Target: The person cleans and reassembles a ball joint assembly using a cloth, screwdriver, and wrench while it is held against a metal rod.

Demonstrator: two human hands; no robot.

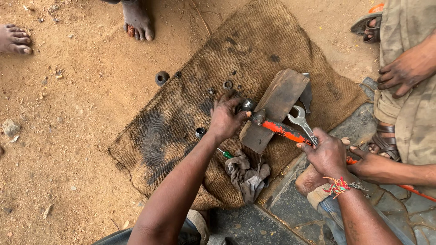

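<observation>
My left hand (225, 119) grips a small round metal part (247, 105) at the edge of a dark wooden block (279, 102) lying on a burlap sack (181, 131). My right hand (328, 153) holds the orange handle of a hammer (281, 130). The hammer's dark head (259, 117) rests right beside the metal part. A steel open-ended spanner (300, 119) lies across the block next to the hammer handle, touching my right fingers.
Another person sits at right with one hand (406, 68) on a knee and the other hand (370, 164) close to mine. Rings and nuts (227, 84) lie on the sack, with a grey rag (246, 174), a green-handled screwdriver (225, 154), and bare feet (137, 20) on the dirt.
</observation>
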